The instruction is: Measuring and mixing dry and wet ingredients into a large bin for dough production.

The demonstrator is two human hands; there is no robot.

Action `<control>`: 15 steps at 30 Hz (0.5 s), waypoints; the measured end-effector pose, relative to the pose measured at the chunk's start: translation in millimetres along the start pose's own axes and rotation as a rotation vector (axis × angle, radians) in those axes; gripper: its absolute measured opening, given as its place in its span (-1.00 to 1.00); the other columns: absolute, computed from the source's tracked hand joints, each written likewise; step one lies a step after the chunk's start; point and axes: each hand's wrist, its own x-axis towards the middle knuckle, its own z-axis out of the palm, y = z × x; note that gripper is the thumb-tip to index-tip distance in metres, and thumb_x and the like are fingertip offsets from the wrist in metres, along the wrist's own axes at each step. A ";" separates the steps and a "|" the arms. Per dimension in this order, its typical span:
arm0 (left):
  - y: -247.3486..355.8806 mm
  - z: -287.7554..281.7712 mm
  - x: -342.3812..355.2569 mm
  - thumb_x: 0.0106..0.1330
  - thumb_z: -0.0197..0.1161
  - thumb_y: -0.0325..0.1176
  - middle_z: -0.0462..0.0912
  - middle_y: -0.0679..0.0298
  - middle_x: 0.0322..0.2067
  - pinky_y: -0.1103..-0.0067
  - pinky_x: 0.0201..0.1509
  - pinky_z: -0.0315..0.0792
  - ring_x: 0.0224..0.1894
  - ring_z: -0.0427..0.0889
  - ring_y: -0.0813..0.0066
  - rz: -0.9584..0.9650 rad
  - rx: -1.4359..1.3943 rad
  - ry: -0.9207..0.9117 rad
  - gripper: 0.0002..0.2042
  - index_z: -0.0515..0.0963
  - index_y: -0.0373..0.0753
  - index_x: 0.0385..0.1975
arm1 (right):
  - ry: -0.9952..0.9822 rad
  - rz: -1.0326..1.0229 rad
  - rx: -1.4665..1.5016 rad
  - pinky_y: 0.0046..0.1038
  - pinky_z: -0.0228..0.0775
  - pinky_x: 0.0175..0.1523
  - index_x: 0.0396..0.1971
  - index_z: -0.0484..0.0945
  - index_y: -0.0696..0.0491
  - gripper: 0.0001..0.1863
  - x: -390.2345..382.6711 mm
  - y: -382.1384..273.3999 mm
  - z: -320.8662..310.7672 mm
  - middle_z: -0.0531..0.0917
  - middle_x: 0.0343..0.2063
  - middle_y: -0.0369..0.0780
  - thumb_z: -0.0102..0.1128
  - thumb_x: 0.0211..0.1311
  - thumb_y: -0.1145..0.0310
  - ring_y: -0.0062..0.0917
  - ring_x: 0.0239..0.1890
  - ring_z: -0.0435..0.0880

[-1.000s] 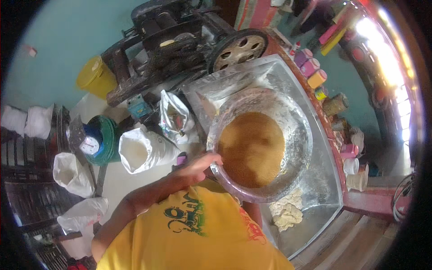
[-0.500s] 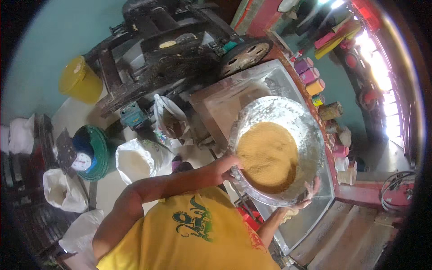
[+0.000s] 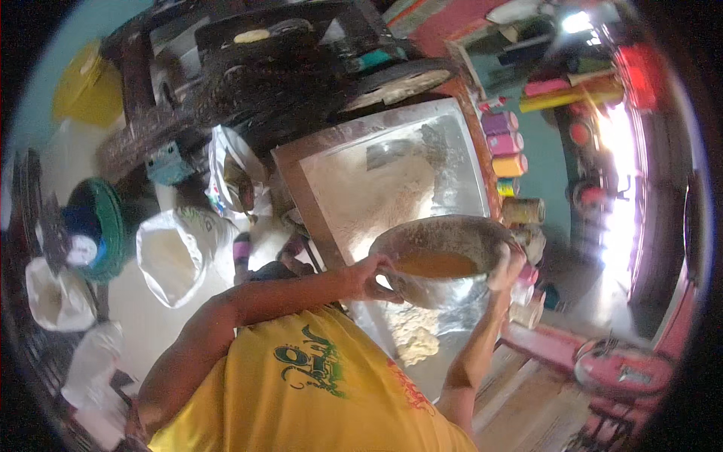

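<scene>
My left hand (image 3: 376, 277) grips the left rim of a big round metal basin (image 3: 440, 237), and my right hand (image 3: 506, 264) grips its right side. The basin is tilted, its inside partly turned from view, with orange-tan granular stuff (image 3: 429, 264) in the bottom. It is held above a shallow metal tray (image 3: 471, 173), which has pale powder (image 3: 384, 188) spread over its far part and a lump of cream-coloured dough (image 3: 418, 343) at its near end.
A dark wheeled machine (image 3: 256, 75) stands beyond. Left are open white sacks (image 3: 169, 256), a green tub (image 3: 105, 226) with a scale and a yellow bucket (image 3: 86, 90). Jars and containers (image 3: 504, 143) line the right ledge, beside a bright opening (image 3: 617, 196) and wooden boards (image 3: 520, 392).
My right hand has come onto the basin's right side. The basin has been lifted and tilted, moving right then higher, uncovering more of the tray. The view has shifted too.
</scene>
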 end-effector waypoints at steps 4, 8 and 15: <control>28.3 5.4 18.2 0.31 0.16 -0.19 0.34 -0.18 0.14 0.11 0.25 0.41 0.08 0.47 -0.28 0.313 -0.007 -0.016 -0.48 0.26 -0.33 0.19 | -0.389 -0.088 -0.413 -0.08 0.40 -0.12 -0.54 0.65 0.23 -0.55 109.6 -10.0 69.5 0.64 -0.47 0.11 0.03 0.21 0.12 0.03 -0.25 0.61; 72.4 9.3 14.2 0.30 0.19 -0.13 0.35 -0.13 0.15 0.15 0.23 0.44 0.09 0.48 -0.22 0.300 -0.347 0.167 -0.45 0.29 -0.33 0.19 | -0.516 -0.211 -0.431 -0.02 0.37 -0.17 -0.77 0.56 0.26 -0.39 166.0 -45.8 126.7 0.58 -0.60 0.15 0.00 0.20 0.00 0.12 -0.46 0.58; 49.5 -4.5 36.0 0.36 0.02 -0.10 0.48 -0.09 0.09 0.13 0.15 0.50 -0.03 0.60 -0.09 0.209 -0.217 -0.140 -0.49 0.31 -0.35 0.17 | -0.335 0.020 -0.361 -0.07 0.40 -0.22 -0.58 0.63 0.23 -0.46 144.5 18.8 140.8 0.63 -0.56 0.09 0.09 0.23 -0.02 0.06 -0.34 0.63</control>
